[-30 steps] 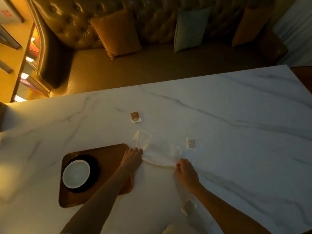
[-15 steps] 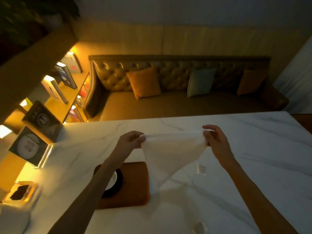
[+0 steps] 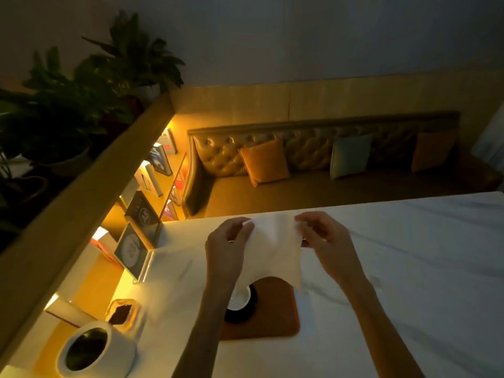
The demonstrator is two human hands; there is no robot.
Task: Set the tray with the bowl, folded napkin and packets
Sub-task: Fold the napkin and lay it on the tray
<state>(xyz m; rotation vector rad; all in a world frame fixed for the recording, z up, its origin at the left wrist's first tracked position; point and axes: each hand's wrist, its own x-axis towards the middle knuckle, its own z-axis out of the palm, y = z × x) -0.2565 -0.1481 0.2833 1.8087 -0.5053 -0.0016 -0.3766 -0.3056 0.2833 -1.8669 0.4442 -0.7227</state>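
Both my hands hold a white napkin (image 3: 272,249) up in the air above the table. My left hand (image 3: 227,241) pinches its top left corner and my right hand (image 3: 324,236) pinches its top right corner. The cloth hangs down in a loose drape. Below it a brown tray (image 3: 275,320) lies on the white marble table (image 3: 409,268). A white bowl (image 3: 241,298) on a dark saucer sits at the tray's left end, partly hidden by my left forearm and the napkin. No packets are visible.
A tufted leather sofa (image 3: 327,170) with cushions runs behind the table. At the left stand lit shelves with books (image 3: 141,211), a white pot (image 3: 92,350), a small glass dish (image 3: 122,313) and leafy plants (image 3: 81,85).
The napkin went from lying flat on the table to being lifted in both hands; my hands have since come closer together. The camera has tilted up, and the packets have left the view.
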